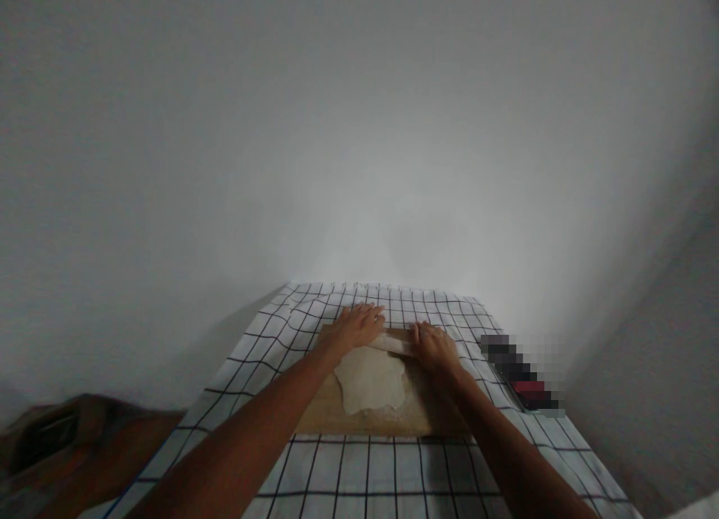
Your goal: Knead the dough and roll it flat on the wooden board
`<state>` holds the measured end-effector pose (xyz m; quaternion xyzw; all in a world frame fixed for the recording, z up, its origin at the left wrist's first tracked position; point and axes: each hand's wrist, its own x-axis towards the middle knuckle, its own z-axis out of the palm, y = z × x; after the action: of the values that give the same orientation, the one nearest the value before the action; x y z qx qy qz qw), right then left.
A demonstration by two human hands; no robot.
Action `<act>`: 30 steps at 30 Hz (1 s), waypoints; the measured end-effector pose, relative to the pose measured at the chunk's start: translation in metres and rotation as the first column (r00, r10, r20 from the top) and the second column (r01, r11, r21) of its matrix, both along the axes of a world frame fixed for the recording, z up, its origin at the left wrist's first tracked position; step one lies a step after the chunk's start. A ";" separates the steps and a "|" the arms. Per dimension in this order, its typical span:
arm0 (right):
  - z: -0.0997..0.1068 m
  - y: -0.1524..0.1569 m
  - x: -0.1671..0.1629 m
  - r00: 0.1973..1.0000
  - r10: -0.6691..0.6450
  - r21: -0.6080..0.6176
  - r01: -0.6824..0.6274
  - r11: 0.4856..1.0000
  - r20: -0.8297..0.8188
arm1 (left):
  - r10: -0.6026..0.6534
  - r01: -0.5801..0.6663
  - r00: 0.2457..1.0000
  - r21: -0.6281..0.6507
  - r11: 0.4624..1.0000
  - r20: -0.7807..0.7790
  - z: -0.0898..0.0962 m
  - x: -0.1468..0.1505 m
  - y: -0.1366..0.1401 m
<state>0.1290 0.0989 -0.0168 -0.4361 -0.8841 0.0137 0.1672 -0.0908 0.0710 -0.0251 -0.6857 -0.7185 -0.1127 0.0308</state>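
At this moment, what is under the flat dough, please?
The dough lies on a wooden board, which rests on a checked cloth. The board's surface beneath the dough is covered and cannot be seen.

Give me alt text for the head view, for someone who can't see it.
A person's left hand and right hand rest on a rolling pin at the far side of a flat sheet of dough. The dough lies on a wooden board on a white tablecloth with dark grid lines, before a plain wall.
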 end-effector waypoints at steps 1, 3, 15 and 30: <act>0.001 0.005 -0.002 1.000 -0.016 -0.005 0.016 1.000 0.018 | 0.010 -0.010 1.000 -0.010 1.000 0.011 0.002 0.000 0.009; 0.003 0.013 -0.005 0.998 -0.051 -0.024 0.051 0.998 0.028 | 0.059 -0.059 0.998 -0.024 0.998 0.031 0.007 0.000 0.021; -0.005 0.002 0.000 0.999 0.005 -0.011 -0.005 1.000 0.044 | 0.092 -0.084 0.992 0.104 0.991 -0.082 0.005 0.011 -0.014; -0.008 -0.091 0.027 0.975 0.143 0.011 -0.144 0.990 -0.172 | 0.027 -0.005 0.993 0.193 0.981 -0.111 0.007 0.029 -0.105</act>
<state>0.1559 0.0082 -0.0247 -0.3684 -0.8955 0.0641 0.2414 -0.0616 -0.0342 -0.0186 -0.6789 -0.7068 -0.1424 0.1387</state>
